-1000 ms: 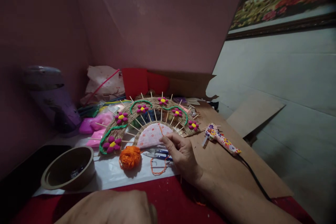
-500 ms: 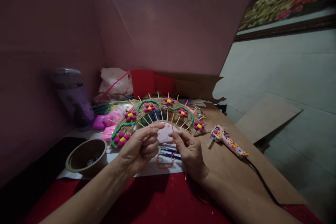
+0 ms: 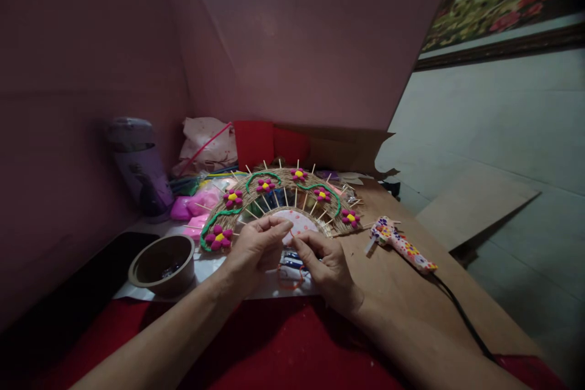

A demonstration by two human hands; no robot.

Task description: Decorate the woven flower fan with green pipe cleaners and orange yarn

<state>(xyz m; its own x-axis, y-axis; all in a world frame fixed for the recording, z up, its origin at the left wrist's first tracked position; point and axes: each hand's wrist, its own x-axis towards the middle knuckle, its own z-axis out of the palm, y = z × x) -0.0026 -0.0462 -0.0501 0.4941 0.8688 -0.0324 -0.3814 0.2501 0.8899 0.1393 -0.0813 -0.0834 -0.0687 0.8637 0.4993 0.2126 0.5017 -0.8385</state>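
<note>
Dusky pink panels (image 3: 292, 42) stand behind a red tabletop (image 3: 278, 341) in dim light. At far left a purple tumbler (image 3: 144, 177) stands upright behind a brown bowl (image 3: 183, 277), which rests by a white sheet (image 3: 208, 267) and has something shiny inside. Pink packets (image 3: 194, 204) lie just right of the tumbler. Next comes the half-round woven piece (image 3: 287, 177), on the tabletop beyond the hands. Its twine band already carries 6 magenta flowers with yellow centres and 3 stretches of green cord, and a dotted inset (image 3: 301, 222) fills its middle. That decoration looks largely complete to me; no orange shows fixed to the visible parts, so the yarn seems not yet added.

In front of the piece, the left hand (image 3: 260, 244) brings thumb and forefinger together close to the strand; whether this grip holds it, I cannot tell. Just beside it, the right hand (image 3: 326, 265) has its grip pinched on the orange yarn (image 3: 291, 287), which also forms a loop lower down, over the sheet. Blue handles (image 3: 292, 262) show between the hands, partly hidden. Farther right, a flower-patterned glue gun (image 3: 404, 245) lies on brown board (image 3: 379, 280), its black cord (image 3: 461, 311) trailing toward the near edge.
</note>
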